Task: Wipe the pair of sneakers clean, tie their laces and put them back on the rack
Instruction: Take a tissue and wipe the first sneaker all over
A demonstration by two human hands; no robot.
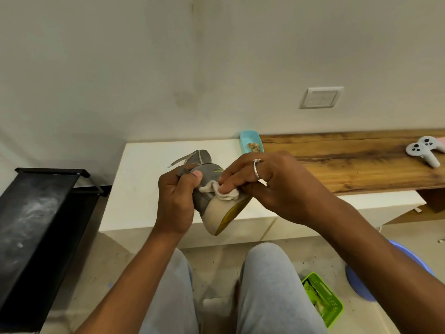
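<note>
- Rack (36, 227): black, dusty on top, at the left edge of the frame, just beside the white tabletop.
- White tabletop (144, 189): across the middle of the frame, below a plain wall.
- Wooden tabletop (349, 160): runs from the centre to the right edge, above the white one.
- Legs in grey trousers fill the bottom centre.
- Left hand (177, 198): centre frame, fingers and thumb curled round the sneaker's grey upper, gripping it.
- Right hand (272, 184): just right of centre, fingers bent over the cloth and pinching it against the sneaker. A ring (256, 167) is on one finger.
- Sneaker (212, 213): grey with a cream sole and yellow underside, held in the air between both hands over the white tabletop's front edge. Its lace (180, 160) hangs loose at the far end.
- Stool (361, 280): purple, lower right, partly behind the right arm.
- Basket (330, 307): green, on the floor at lower right.
- Controllers (423, 150): two, white, far right on the wooden tabletop.
- Tray (249, 138): light blue, above the hands.
- Cloth (226, 192): white, bunched on the sneaker's sole edge.
</note>
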